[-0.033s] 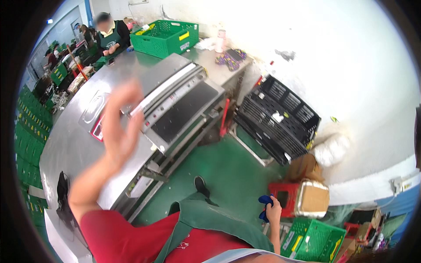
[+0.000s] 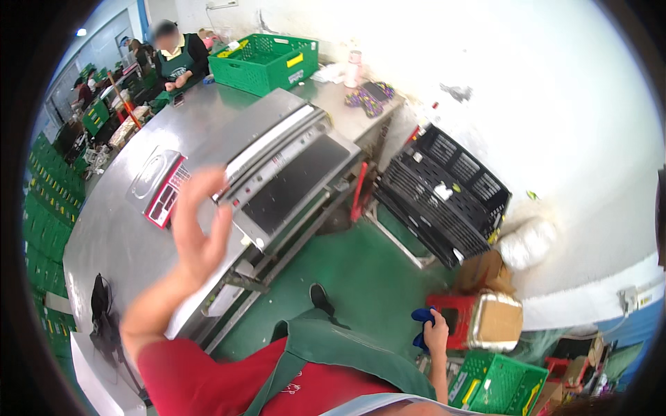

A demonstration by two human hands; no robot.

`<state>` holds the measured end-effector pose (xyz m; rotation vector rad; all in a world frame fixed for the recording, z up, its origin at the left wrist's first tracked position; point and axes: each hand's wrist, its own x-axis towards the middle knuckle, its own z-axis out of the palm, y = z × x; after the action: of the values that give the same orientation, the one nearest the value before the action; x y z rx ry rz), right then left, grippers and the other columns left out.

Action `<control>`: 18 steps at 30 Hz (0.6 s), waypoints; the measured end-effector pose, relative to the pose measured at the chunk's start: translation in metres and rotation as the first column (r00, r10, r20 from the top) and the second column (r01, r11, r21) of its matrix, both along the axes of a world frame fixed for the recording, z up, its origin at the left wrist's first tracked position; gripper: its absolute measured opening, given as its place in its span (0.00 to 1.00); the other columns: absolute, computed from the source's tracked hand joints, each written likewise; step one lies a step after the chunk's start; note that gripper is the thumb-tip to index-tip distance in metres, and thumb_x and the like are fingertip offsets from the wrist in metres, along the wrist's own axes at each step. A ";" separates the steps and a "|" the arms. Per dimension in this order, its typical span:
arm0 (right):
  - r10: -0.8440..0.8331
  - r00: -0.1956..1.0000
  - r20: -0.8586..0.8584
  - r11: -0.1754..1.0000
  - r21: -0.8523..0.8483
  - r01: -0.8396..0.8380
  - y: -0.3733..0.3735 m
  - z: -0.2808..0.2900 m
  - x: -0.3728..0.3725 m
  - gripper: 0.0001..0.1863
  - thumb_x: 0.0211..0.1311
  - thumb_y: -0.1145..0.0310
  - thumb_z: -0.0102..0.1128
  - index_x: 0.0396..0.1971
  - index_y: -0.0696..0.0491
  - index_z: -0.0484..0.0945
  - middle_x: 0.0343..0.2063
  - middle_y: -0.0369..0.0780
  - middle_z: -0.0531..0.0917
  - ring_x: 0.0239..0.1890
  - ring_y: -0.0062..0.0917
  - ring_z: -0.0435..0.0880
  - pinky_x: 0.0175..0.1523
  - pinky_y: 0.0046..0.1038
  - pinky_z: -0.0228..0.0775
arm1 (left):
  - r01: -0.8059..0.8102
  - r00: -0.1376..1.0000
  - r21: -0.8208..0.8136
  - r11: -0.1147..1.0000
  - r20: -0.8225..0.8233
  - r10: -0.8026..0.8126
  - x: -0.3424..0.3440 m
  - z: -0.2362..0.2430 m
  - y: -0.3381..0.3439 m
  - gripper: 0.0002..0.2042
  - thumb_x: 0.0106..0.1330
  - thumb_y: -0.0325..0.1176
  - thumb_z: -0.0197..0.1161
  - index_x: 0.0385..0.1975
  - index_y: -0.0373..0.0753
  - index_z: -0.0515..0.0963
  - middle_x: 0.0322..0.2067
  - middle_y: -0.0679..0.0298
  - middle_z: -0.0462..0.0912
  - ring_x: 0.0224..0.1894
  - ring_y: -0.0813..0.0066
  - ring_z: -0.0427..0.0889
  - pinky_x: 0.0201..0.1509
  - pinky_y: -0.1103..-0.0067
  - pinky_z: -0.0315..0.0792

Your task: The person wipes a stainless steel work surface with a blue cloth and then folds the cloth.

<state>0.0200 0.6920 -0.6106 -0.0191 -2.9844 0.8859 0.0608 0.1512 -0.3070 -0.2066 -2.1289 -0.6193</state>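
Observation:
My left hand [image 2: 198, 243] is raised over the steel table [image 2: 229, 111], fingers curved apart, with nothing between them. Just beyond its fingers stands a table-top machine [image 2: 295, 180] with a black flat bed and a row of red buttons; whether the fingertips touch it I cannot tell. A red and silver weighing scale [image 2: 164, 191] sits left of that hand. Low on the right, my right hand [image 2: 436, 333] is closed around a dark blue, soft-looking bundle [image 2: 421, 315], partly hidden by the fingers.
A green crate [image 2: 263, 76], pink bottle [image 2: 354, 68] and patterned pouch [image 2: 368, 100] are on the table's far end. Near it a person [image 2: 179, 59] works. Black crates [image 2: 440, 197] stand right, above a red stool [image 2: 461, 312] and another green crate [image 2: 496, 385].
My left hand has moved a little right and down, uncovering more of the scale. My right hand still holds the blue bundle. The whole view has shifted slightly.

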 end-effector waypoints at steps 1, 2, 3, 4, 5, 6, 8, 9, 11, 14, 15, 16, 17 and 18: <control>0.038 0.999 -0.009 0.999 0.005 -0.038 -0.017 -0.007 -0.027 0.21 0.57 0.74 0.54 0.52 0.57 0.79 0.49 0.52 0.83 0.53 0.46 0.81 0.60 0.40 0.72 | -0.069 0.998 0.080 0.994 0.009 0.068 0.001 -0.029 -0.007 0.19 0.71 0.30 0.57 0.59 0.31 0.70 0.52 0.57 0.77 0.51 0.69 0.76 0.60 0.72 0.68; 0.077 0.997 -0.020 0.997 0.006 -0.076 -0.027 -0.002 -0.049 0.21 0.57 0.74 0.54 0.52 0.58 0.78 0.49 0.52 0.83 0.53 0.47 0.81 0.60 0.40 0.72 | -0.157 0.987 0.332 0.930 0.033 0.155 -0.002 -0.051 -0.007 0.19 0.72 0.31 0.56 0.60 0.33 0.69 0.52 0.58 0.76 0.51 0.70 0.76 0.59 0.72 0.68; 0.100 0.994 -0.031 0.995 0.023 -0.099 -0.033 0.010 -0.071 0.21 0.57 0.74 0.54 0.52 0.58 0.78 0.49 0.52 0.83 0.53 0.47 0.81 0.60 0.40 0.72 | -0.222 0.973 0.571 0.790 0.076 0.219 -0.008 -0.071 -0.007 0.20 0.73 0.33 0.56 0.61 0.34 0.69 0.53 0.59 0.75 0.51 0.71 0.75 0.58 0.73 0.68; 0.137 0.989 -0.059 0.991 -0.001 -0.137 -0.037 0.018 -0.095 0.21 0.58 0.74 0.54 0.53 0.58 0.78 0.49 0.52 0.82 0.53 0.47 0.81 0.61 0.39 0.72 | -0.280 0.950 0.677 0.680 0.095 0.297 -0.013 -0.086 -0.010 0.20 0.73 0.34 0.56 0.62 0.36 0.68 0.53 0.60 0.75 0.51 0.72 0.75 0.58 0.73 0.68; 0.165 0.981 -0.099 0.986 -0.016 -0.168 -0.046 0.028 -0.123 0.22 0.58 0.74 0.53 0.54 0.58 0.77 0.50 0.52 0.82 0.54 0.47 0.81 0.61 0.39 0.71 | -0.315 0.924 0.774 0.549 0.119 0.363 -0.022 -0.102 -0.021 0.20 0.74 0.35 0.56 0.62 0.37 0.68 0.54 0.60 0.74 0.51 0.72 0.75 0.58 0.73 0.67; 0.168 0.982 -0.087 0.985 -0.036 -0.171 -0.064 0.040 -0.151 0.22 0.59 0.74 0.54 0.55 0.58 0.77 0.51 0.53 0.81 0.55 0.47 0.80 0.61 0.39 0.71 | -0.341 0.887 0.847 0.408 0.146 0.439 -0.031 -0.117 -0.034 0.20 0.74 0.36 0.56 0.63 0.38 0.67 0.54 0.61 0.74 0.51 0.73 0.74 0.57 0.74 0.67; 0.190 0.974 -0.126 0.976 -0.087 -0.201 -0.095 0.059 -0.216 0.22 0.60 0.74 0.54 0.56 0.58 0.75 0.53 0.53 0.80 0.56 0.46 0.79 0.62 0.38 0.70 | -0.367 0.850 0.878 0.307 0.184 0.493 -0.046 -0.152 -0.059 0.21 0.74 0.38 0.57 0.63 0.40 0.66 0.54 0.62 0.74 0.52 0.73 0.74 0.58 0.74 0.67; 0.214 0.962 -0.169 0.965 -0.114 -0.234 -0.112 0.067 -0.248 0.23 0.61 0.75 0.53 0.57 0.59 0.75 0.54 0.54 0.79 0.58 0.46 0.79 0.63 0.37 0.69 | -0.385 0.827 0.889 0.250 0.212 0.521 -0.046 -0.168 -0.068 0.22 0.73 0.39 0.57 0.63 0.41 0.66 0.53 0.62 0.73 0.52 0.73 0.74 0.58 0.74 0.66; 0.256 0.934 -0.250 0.936 -0.175 -0.304 -0.151 0.084 -0.312 0.23 0.62 0.75 0.54 0.58 0.59 0.74 0.55 0.54 0.79 0.59 0.45 0.77 0.65 0.36 0.67 | -0.430 0.781 0.883 0.191 0.257 0.570 -0.050 -0.190 -0.082 0.22 0.73 0.40 0.58 0.63 0.41 0.65 0.53 0.62 0.74 0.52 0.73 0.74 0.58 0.73 0.67; 0.384 0.848 -0.366 0.868 -0.170 -0.466 -0.222 0.107 -0.406 0.23 0.63 0.75 0.54 0.59 0.58 0.73 0.54 0.52 0.79 0.59 0.44 0.77 0.64 0.36 0.67 | -0.511 0.677 0.853 0.107 0.323 0.661 -0.053 -0.205 -0.092 0.23 0.72 0.42 0.58 0.63 0.40 0.65 0.53 0.62 0.75 0.52 0.72 0.74 0.57 0.72 0.67; 0.433 0.809 -0.398 0.832 -0.168 -0.528 -0.248 0.112 -0.437 0.24 0.63 0.75 0.54 0.60 0.57 0.73 0.54 0.52 0.79 0.58 0.44 0.77 0.63 0.36 0.67 | -0.540 0.631 0.839 0.073 0.346 0.695 -0.050 -0.210 -0.093 0.24 0.72 0.42 0.58 0.63 0.40 0.65 0.53 0.62 0.75 0.52 0.72 0.74 0.57 0.72 0.68; 0.479 0.762 -0.435 0.804 -0.130 -0.580 -0.273 0.111 -0.469 0.24 0.62 0.76 0.55 0.60 0.56 0.72 0.53 0.51 0.79 0.57 0.44 0.77 0.62 0.37 0.68 | -0.577 0.582 0.815 0.047 0.370 0.724 -0.042 -0.219 -0.095 0.24 0.73 0.42 0.57 0.64 0.39 0.65 0.53 0.61 0.75 0.52 0.71 0.75 0.57 0.71 0.68; 0.528 0.709 -0.468 0.770 -0.089 -0.632 -0.299 0.108 -0.500 0.25 0.61 0.77 0.55 0.60 0.55 0.72 0.52 0.50 0.79 0.56 0.44 0.77 0.61 0.37 0.68 | -0.612 0.528 0.790 0.016 0.394 0.752 -0.037 -0.228 -0.095 0.24 0.73 0.42 0.57 0.64 0.39 0.65 0.53 0.60 0.75 0.52 0.70 0.75 0.57 0.70 0.69; 0.580 0.638 -0.507 0.725 -0.036 -0.688 -0.323 0.102 -0.530 0.25 0.60 0.77 0.56 0.60 0.55 0.73 0.52 0.49 0.80 0.55 0.44 0.77 0.61 0.37 0.69 | -0.670 0.450 0.740 -0.048 0.457 0.768 -0.045 -0.220 -0.084 0.23 0.75 0.39 0.53 0.64 0.33 0.63 0.55 0.51 0.72 0.56 0.62 0.75 0.61 0.65 0.70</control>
<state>-0.5101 0.3692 -0.5090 1.1528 -2.3903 1.0709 0.0154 0.0668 -0.5271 1.4399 -1.1699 -0.8806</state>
